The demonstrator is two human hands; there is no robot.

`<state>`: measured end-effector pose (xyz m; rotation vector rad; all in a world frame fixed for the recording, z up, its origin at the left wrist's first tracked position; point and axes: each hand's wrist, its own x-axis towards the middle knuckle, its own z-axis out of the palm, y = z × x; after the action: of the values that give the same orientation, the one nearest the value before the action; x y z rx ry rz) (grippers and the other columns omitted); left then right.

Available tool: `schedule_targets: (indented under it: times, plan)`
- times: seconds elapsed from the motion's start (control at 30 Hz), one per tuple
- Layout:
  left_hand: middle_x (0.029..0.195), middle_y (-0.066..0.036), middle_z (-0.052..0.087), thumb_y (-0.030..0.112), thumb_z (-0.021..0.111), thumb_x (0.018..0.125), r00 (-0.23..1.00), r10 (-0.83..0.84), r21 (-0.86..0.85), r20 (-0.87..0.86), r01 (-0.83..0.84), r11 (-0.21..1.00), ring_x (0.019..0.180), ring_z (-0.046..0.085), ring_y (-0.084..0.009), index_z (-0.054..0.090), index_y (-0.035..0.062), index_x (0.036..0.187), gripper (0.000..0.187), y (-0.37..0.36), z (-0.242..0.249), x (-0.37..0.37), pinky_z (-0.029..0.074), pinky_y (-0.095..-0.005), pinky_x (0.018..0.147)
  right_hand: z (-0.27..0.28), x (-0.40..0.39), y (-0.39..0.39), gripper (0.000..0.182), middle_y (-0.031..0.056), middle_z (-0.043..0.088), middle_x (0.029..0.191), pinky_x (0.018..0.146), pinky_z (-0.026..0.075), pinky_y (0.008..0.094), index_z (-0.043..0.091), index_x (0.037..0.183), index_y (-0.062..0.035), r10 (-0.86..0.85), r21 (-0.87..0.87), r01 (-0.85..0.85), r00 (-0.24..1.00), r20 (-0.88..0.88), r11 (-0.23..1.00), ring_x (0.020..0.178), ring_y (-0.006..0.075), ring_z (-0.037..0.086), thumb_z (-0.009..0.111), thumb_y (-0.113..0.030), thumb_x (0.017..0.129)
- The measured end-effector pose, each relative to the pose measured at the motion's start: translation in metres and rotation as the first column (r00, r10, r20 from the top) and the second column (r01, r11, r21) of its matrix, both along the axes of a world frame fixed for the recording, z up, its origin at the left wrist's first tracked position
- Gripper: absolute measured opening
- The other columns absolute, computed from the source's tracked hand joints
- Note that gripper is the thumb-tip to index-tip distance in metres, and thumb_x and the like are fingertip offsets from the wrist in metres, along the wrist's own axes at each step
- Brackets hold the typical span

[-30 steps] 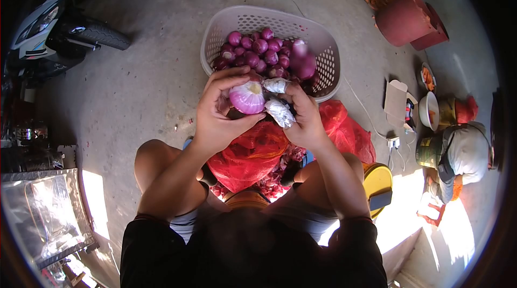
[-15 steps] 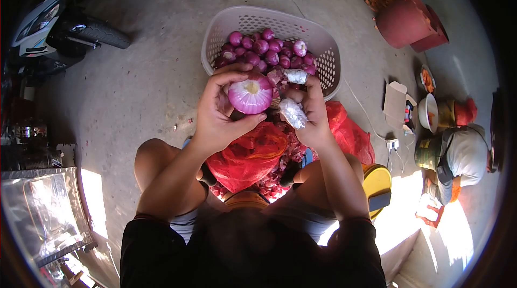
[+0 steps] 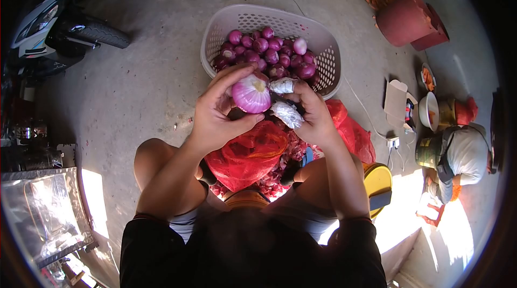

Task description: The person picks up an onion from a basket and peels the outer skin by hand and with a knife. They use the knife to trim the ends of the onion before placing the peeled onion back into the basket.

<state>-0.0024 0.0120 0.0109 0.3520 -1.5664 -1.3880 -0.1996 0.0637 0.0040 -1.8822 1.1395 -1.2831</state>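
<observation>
A peeled, glossy red onion (image 3: 251, 94) with its pale end facing up and right is in my left hand (image 3: 212, 115), whose fingers and thumb curl around its left side. My right hand (image 3: 316, 118) has silvery wrapping on the thumb and a finger; both wrapped tips press at the onion's right edge. Its other fingers are partly hidden. Just beyond, a grey perforated basket (image 3: 315, 32) holds several red onions (image 3: 260, 45). Below my hands lies a red mesh bag (image 3: 245, 153), beside loose onion skins (image 3: 273, 177) between my legs.
A motorbike wheel (image 3: 99, 32) is at upper left. Red tubs (image 3: 406, 18) stand at upper right. On the right are an open cardboard box (image 3: 396, 102), a white bowl (image 3: 429, 110), a power cord's plug (image 3: 393, 142), another person (image 3: 466, 153) and a phone (image 3: 380, 200) on a yellow lid.
My right hand has moved left, bringing its wrapped fingertips against the onion. The onion has turned slightly, its pale end now more to the right. A dark red scrap near the fingertips no longer shows.
</observation>
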Motion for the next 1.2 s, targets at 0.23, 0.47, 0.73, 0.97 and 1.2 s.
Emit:
schedule_targets:
  times: [0.23,0.47,0.73,0.97,1.2]
  plan:
    - [0.133,-0.012,0.040,-0.015,0.068,0.066,0.998,-0.038,0.068,-0.052,0.042,0.997,0.120,0.046,-0.0215,0.042,-0.0006,0.129,0.070,0.001,-0.003,-0.001,0.042,-0.0351,0.098,-0.008,0.003,0.000,0.042,0.0140,0.067,0.092,0.073,0.049,0.0303,0.047,0.113,-0.0025,-0.006,-0.005,0.006,0.998,0.064,1.000,0.086,0.0260,0.067,0.066,-0.001,0.076]
    - [0.136,-0.012,0.038,-0.015,0.067,0.065,0.992,-0.067,0.054,-0.109,0.073,0.996,0.125,0.041,-0.0217,0.041,0.0001,0.127,0.069,0.002,-0.004,-0.001,0.038,-0.0353,0.101,-0.003,0.017,0.001,0.030,0.0097,0.059,0.107,0.081,0.045,0.0269,0.046,0.115,0.0009,-0.024,0.109,-0.025,0.907,0.420,0.994,0.096,0.0147,0.058,0.056,0.002,0.086]
    - [0.140,-0.014,0.034,-0.012,0.065,0.070,0.992,-0.059,0.182,-0.115,0.080,0.980,0.128,0.037,-0.0236,0.035,0.0011,0.131,0.070,0.006,-0.004,0.000,0.035,-0.0370,0.104,0.005,0.020,0.007,0.043,0.0108,0.053,0.113,0.081,0.045,0.0276,0.034,0.124,-0.0026,-0.002,0.261,-0.179,0.820,0.573,0.949,0.098,0.0151,0.056,0.055,0.002,0.087]
    - [0.138,-0.010,0.033,-0.011,0.059,0.076,0.978,-0.114,0.206,-0.177,0.150,0.967,0.127,0.036,-0.0191,0.030,0.0039,0.135,0.067,0.008,0.000,-0.003,0.033,-0.0330,0.103,-0.001,0.021,0.006,0.045,0.0111,0.055,0.109,0.081,0.044,0.0275,0.034,0.122,-0.0026,0.038,0.253,-0.170,0.890,0.454,0.952,0.095,0.0156,0.057,0.058,0.001,0.085]
    - [0.128,-0.008,0.044,-0.006,0.058,0.083,0.986,-0.055,0.451,-0.158,0.122,0.884,0.116,0.045,-0.0158,0.031,0.0059,0.134,0.059,0.015,-0.002,-0.008,0.039,-0.0298,0.098,-0.016,0.022,0.004,0.038,0.0098,0.063,0.091,0.080,0.043,0.0260,0.041,0.116,-0.0002,-0.056,0.136,0.026,0.973,0.225,0.990,0.086,0.0132,0.059,0.058,0.002,0.082]
